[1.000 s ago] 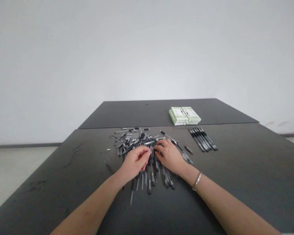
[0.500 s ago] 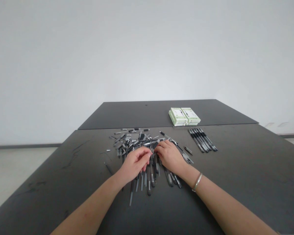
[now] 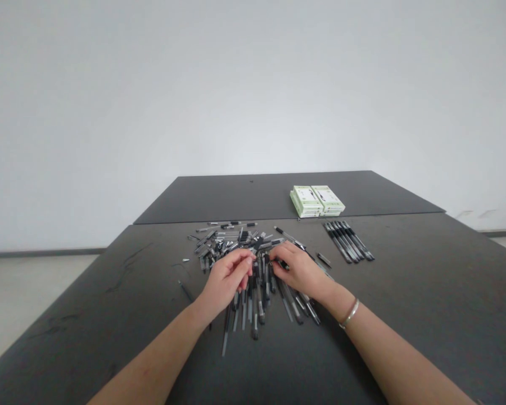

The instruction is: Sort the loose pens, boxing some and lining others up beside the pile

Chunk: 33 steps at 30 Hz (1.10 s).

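The pen parts lie heaped at the frame's centre, between and around the left hand and the right hand; many nearer ones have their long axis running toward the bottom edge, fan-like. Left fingers are pinched, right ones half curled; what they grip, I cannot tell.

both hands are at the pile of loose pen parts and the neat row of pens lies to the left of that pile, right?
Not quite: the head view shows the neat row of pens to the right of the pile of loose pen parts. The left hand and right hand are indeed both at the pile.
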Available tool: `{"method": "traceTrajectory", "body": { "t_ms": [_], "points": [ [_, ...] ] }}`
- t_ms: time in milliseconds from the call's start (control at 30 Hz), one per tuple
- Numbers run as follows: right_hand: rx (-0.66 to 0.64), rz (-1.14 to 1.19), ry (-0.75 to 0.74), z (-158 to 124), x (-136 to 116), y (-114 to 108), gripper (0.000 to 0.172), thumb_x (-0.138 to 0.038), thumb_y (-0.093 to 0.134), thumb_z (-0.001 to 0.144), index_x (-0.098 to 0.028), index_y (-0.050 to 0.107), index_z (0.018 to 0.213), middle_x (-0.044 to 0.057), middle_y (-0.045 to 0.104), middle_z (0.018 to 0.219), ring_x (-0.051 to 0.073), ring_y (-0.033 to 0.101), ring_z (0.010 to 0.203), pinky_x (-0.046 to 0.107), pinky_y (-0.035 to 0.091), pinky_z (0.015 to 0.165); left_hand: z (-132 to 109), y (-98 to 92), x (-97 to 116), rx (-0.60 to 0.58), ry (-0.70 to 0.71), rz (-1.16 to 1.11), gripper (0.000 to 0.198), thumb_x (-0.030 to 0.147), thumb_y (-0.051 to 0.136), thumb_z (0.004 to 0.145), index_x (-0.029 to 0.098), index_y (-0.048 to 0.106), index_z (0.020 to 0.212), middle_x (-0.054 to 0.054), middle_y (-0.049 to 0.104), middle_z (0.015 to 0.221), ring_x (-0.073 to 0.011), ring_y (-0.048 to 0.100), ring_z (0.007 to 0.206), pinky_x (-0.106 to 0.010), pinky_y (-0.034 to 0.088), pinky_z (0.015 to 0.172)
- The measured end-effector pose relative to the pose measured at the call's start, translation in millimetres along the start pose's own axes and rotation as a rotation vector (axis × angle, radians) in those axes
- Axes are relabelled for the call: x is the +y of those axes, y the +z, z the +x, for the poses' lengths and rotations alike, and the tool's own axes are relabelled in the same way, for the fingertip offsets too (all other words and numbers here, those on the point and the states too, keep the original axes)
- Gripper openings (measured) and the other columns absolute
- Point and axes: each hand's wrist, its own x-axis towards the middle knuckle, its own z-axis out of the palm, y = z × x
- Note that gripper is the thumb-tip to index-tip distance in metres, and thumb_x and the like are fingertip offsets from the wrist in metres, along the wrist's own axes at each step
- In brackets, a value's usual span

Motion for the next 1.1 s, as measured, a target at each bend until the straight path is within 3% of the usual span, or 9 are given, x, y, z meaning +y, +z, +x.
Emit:
{"method": "traceTrajectory", "body": {
  "t_ms": [133,300,533,800,1100],
  "points": [
    [0.253,0.419,0.19,-5.0,-4.9,-10.9,0.008,-0.015,0.059,0.084,-0.019,0.061,0.09,0.0,0.062,0.076,0.013,0.055,0.066,0.025,0.045,0.063,0.9,-0.7,-0.6,0.017,0.003,-0.02,0.024,0.037,0.053,0.09,0.015,0.06,0.097,0.004,0.053,0.068,-0.0042,0.046,0.042,-0.017,0.035,0.041],
    [0.534,0.838,0.286,-6.0,-8.8,-23.7,0.008,-0.022,0.069,0.08,-0.021,0.065,0.087,0.001,0.067,0.083,0.012,0.061,0.073,0.024,0.048,0.064,1.3,-1.2,-4.8,-0.034,-0.001,0.012,0.023,0.034,0.052,0.091,0.015,0.062,0.098,0.005,0.052,0.068,-0.0034,0.044,0.042,-0.017,0.033,0.042],
    [0.633,1.389,0.413,-1.2,-5.9,-35.1,0.013,-0.024,0.075,0.077,-0.02,0.067,0.086,0.0,0.069,0.077,0.007,0.056,0.058,0.016,0.045,0.052,-1.0,-2.2,-4.6,-0.085,-0.013,0.046,0.023,0.033,0.053,0.091,0.015,0.065,0.098,0.004,0.05,0.066,-0.0041,0.04,0.044,-0.017,0.031,0.043],
    [0.765,1.483,0.398,-1.4,3.1,-42.3,0.009,-0.019,0.073,0.079,-0.019,0.065,0.082,0.0,0.07,0.08,0.006,0.061,0.064,0.014,0.05,0.057,-3.0,-3.5,-4.6,-0.079,0.045,0.081,0.023,0.032,0.054,0.09,0.016,0.069,0.096,0.005,0.046,0.056,-0.007,0.038,0.046,-0.02,0.032,0.047],
    [0.777,1.439,0.374,-1.4,4.8,-41.8,0.01,-0.02,0.073,0.079,-0.019,0.064,0.083,-0.001,0.069,0.081,0.006,0.061,0.065,0.015,0.05,0.057,-5.4,-3.6,-0.4,-0.015,0.056,0.116,0.026,0.036,0.058,0.087,0.016,0.072,0.096,0.002,0.055,0.054,-0.0125,0.053,0.055,-0.022,0.041,0.053]
  ]
}}
